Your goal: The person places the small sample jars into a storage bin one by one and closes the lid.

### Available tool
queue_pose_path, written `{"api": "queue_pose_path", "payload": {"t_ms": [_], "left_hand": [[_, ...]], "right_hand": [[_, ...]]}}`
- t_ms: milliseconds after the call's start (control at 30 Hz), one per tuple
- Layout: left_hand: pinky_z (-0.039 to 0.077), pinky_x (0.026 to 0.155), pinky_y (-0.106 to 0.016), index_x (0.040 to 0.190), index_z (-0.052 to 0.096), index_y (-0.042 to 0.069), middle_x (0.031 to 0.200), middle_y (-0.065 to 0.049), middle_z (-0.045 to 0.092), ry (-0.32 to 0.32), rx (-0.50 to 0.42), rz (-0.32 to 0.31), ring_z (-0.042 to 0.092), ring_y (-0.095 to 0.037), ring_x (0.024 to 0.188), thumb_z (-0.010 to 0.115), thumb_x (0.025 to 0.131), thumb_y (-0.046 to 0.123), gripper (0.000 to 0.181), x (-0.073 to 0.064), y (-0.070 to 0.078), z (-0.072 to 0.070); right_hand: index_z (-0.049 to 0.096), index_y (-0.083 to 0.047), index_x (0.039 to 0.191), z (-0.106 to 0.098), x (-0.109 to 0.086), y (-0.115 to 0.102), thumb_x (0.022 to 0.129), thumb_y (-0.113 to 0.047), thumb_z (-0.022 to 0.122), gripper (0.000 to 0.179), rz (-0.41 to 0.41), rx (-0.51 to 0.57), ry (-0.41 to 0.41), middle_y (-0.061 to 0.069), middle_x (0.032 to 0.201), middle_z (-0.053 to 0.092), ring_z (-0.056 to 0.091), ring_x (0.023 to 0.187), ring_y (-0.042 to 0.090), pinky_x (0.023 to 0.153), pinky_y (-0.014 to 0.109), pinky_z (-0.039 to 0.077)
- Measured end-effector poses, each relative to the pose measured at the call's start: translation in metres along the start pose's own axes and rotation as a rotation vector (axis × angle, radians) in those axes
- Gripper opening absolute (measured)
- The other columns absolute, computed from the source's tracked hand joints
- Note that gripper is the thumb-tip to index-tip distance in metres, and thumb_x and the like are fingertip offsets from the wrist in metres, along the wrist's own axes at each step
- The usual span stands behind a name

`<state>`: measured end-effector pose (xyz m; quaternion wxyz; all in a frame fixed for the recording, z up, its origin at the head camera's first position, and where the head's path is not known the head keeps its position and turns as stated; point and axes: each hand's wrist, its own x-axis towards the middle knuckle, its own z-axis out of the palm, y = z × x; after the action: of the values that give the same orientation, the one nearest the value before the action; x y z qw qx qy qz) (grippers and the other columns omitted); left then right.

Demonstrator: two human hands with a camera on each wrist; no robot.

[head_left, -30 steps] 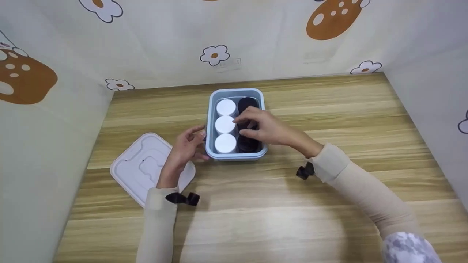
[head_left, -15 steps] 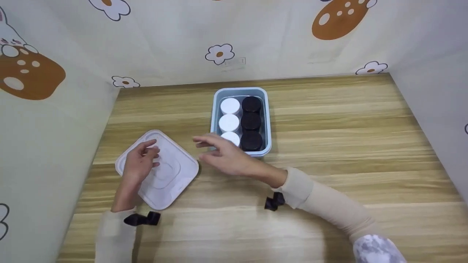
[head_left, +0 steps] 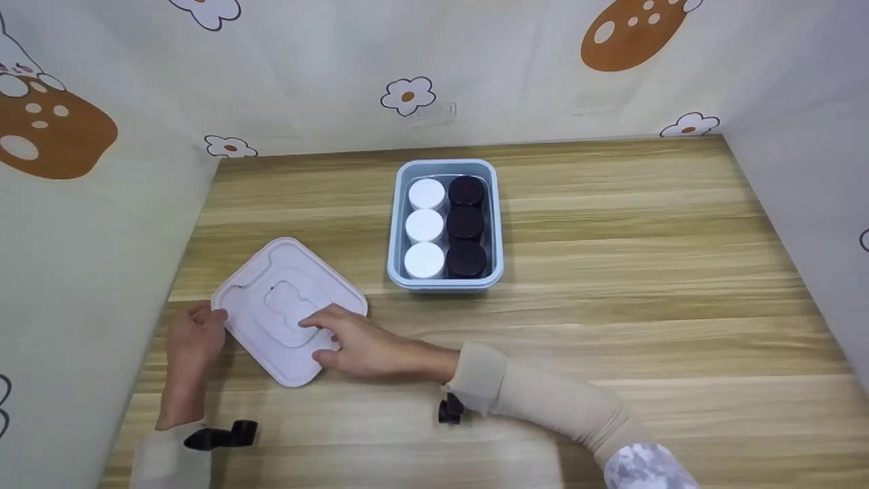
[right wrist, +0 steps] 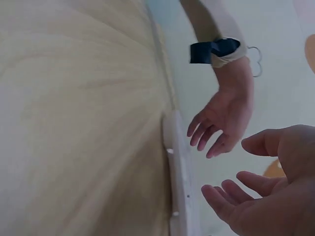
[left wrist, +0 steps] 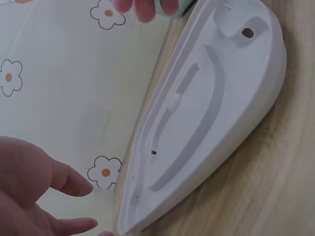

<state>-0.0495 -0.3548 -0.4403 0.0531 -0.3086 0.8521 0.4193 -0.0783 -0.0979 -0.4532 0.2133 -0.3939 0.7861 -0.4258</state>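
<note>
A white square lid (head_left: 288,302) with moulded ridges lies turned like a diamond on the table. My left hand (head_left: 195,339) is beside its left corner, fingers loosely bent. In the left wrist view, a gap shows between that hand (left wrist: 34,191) and the lid (left wrist: 192,113). Over the lid's right side hovers my right hand (head_left: 366,345), thumb and fingers spread, holding nothing. The right wrist view shows my right hand (right wrist: 280,187) apart from the lid's edge (right wrist: 179,182), facing the left hand (right wrist: 229,118). A light blue box (head_left: 497,238) stands uncovered behind.
Inside the box are a column of white-capped containers (head_left: 425,225) and a column of black-capped ones (head_left: 466,224). The wood-grain table (head_left: 611,272) meets a patterned curtain (head_left: 502,81) at the back and sides.
Both hands have left the box and moved left and toward the person, to either side of the lid. The box now stands untouched with all its caps visible.
</note>
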Motion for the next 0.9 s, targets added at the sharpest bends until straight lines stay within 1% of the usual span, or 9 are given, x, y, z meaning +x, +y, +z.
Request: {"api": "queue_pose_path", "payload": {"t_ms": [67,100,200,300,433,533,633,733,900], "left_hand": [[0.056,0.095,-0.035,0.148,0.027,-0.016,0.147,-0.037,0.04,-0.048,-0.02,-0.029,0.051,-0.041,0.125,0.039,0.103,0.023,0.06,0.003,-0.004,-0.001],[0.06,0.094,-0.036,0.153,0.016,-0.014,0.153,-0.037,0.032,-0.079,-0.047,-0.048,0.057,-0.039,0.122,0.038,0.103,0.023,0.066,0.004,-0.005,0.0],[0.066,0.068,-0.029,0.155,0.005,-0.012,0.151,-0.038,0.031,-0.118,-0.155,-0.1,0.069,-0.022,0.087,0.041,0.103,0.019,0.07,0.007,-0.008,0.003],[0.067,0.065,-0.032,0.156,-0.004,-0.009,0.139,-0.037,0.038,-0.138,-0.244,-0.131,0.068,-0.01,0.065,0.044,0.101,0.011,0.075,0.009,-0.01,0.006],[0.067,0.067,-0.03,0.156,0.0,-0.008,0.111,-0.022,0.054,-0.163,-0.256,-0.144,0.066,-0.007,0.065,0.046,0.1,0.006,0.074,0.01,-0.01,0.008],[0.067,0.068,-0.03,0.156,0.006,-0.01,0.1,-0.013,0.055,-0.172,-0.301,-0.138,0.066,-0.007,0.067,0.046,0.1,0.006,0.071,0.006,-0.007,0.007],[0.067,0.069,-0.03,0.157,0.008,-0.008,0.118,-0.021,0.056,-0.171,-0.315,-0.114,0.066,-0.005,0.069,0.044,0.1,0.009,0.07,-0.001,0.0,0.006],[0.067,0.07,-0.031,0.158,0.008,-0.005,0.146,-0.026,0.042,-0.159,-0.295,-0.084,0.065,-0.003,0.072,0.042,0.099,0.011,0.07,-0.008,0.012,0.004],[0.067,0.069,-0.032,0.159,0.008,-0.002,0.151,-0.025,0.037,-0.109,-0.3,-0.042,0.06,-0.003,0.081,0.041,0.096,0.01,0.072,-0.02,0.04,0.002]], "right_hand": [[0.053,-0.007,0.143,0.008,0.007,0.0,0.095,-0.015,0.065,0.05,0.004,-0.068,-0.005,0.007,0.139,0.055,0.055,0.123,0.013,0.106,0.011,0.044],[0.053,-0.007,0.142,0.012,0.011,-0.001,0.095,-0.016,0.065,0.05,0.015,-0.082,-0.008,0.007,0.138,0.056,0.055,0.122,0.011,0.106,0.011,0.043],[0.054,-0.006,0.142,0.021,0.019,-0.002,0.094,-0.018,0.068,0.051,0.051,-0.134,-0.018,0.007,0.133,0.058,0.054,0.118,0.008,0.104,0.011,0.044],[0.055,-0.006,0.14,0.029,0.024,-0.004,0.093,-0.021,0.07,0.052,0.088,-0.164,-0.027,0.008,0.129,0.06,0.055,0.115,0.008,0.101,0.01,0.045],[0.056,-0.009,0.141,0.036,0.025,-0.008,0.092,-0.028,0.071,0.054,0.12,-0.235,-0.02,0.004,0.129,0.061,0.056,0.114,0.007,0.1,0.011,0.046],[0.055,-0.012,0.142,0.037,0.021,-0.014,0.092,-0.034,0.072,0.057,0.125,-0.303,0.001,0.001,0.128,0.061,0.057,0.112,0.007,0.098,0.012,0.048],[0.055,-0.014,0.142,0.035,0.017,-0.022,0.091,-0.035,0.073,0.058,0.113,-0.348,0.032,0.0,0.124,0.063,0.059,0.109,0.007,0.091,0.014,0.052],[0.057,-0.016,0.14,0.031,0.014,-0.032,0.091,-0.037,0.073,0.056,0.099,-0.384,0.079,-0.006,0.116,0.067,0.062,0.103,0.005,0.081,0.014,0.054],[0.059,-0.022,0.137,0.023,0.008,-0.055,0.089,-0.039,0.075,0.053,0.079,-0.499,0.154,-0.01,0.105,0.069,0.064,0.094,0.005,0.067,0.018,0.055]]}}
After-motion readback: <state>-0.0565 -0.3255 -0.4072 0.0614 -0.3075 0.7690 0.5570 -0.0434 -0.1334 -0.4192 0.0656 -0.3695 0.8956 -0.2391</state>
